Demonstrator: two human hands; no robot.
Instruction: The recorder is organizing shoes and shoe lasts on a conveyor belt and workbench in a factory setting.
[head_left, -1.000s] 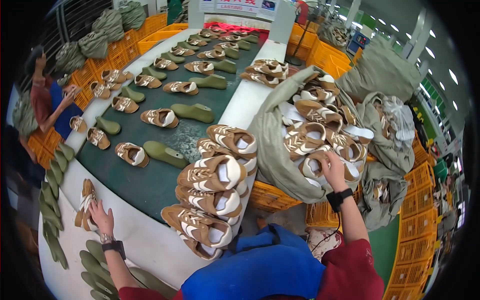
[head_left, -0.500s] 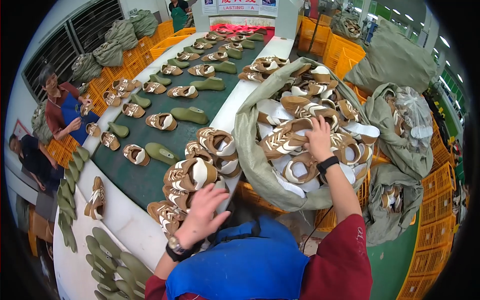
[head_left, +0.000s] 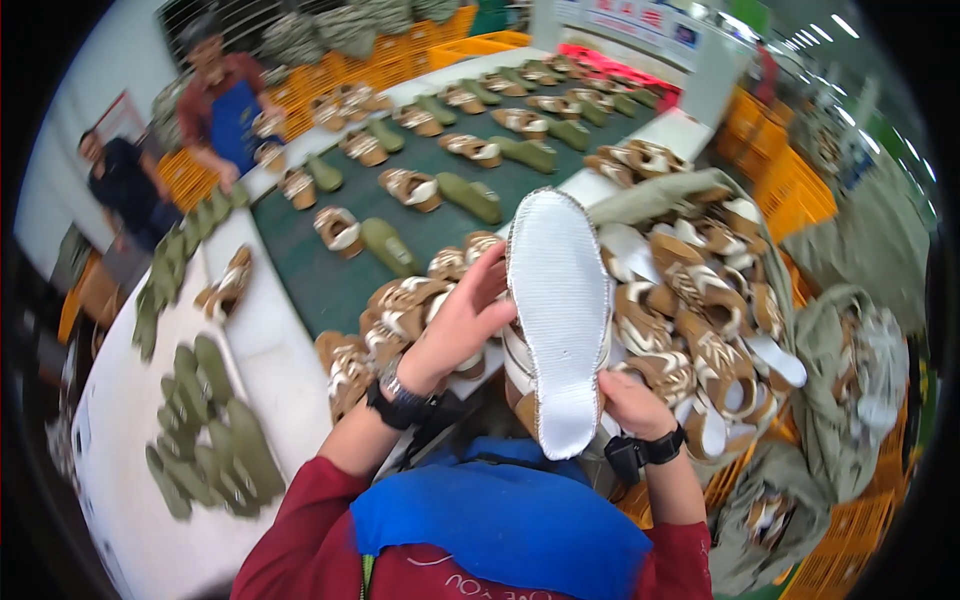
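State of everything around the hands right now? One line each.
Left hand: at held shoe's left edge; grip partly hidden
Right hand: gripping its lower right edge
Held shoe: off any surface, white sole facing camera
Large sack: open, full of shoes
Stacked shoes: piled, partly hidden by left arm
Lone shoe: on white table, untouched
Near green lasts: lying clustered, untouched

Shoe factory, no mistaking it: brown-and-white sneaker uppers (head_left: 408, 187) paired with olive shoe lasts (head_left: 467, 197) along the green conveyor belt (head_left: 297, 275), yellow crates (head_left: 372, 56) behind, a blue-aproned worker (head_left: 236, 125) alongside!
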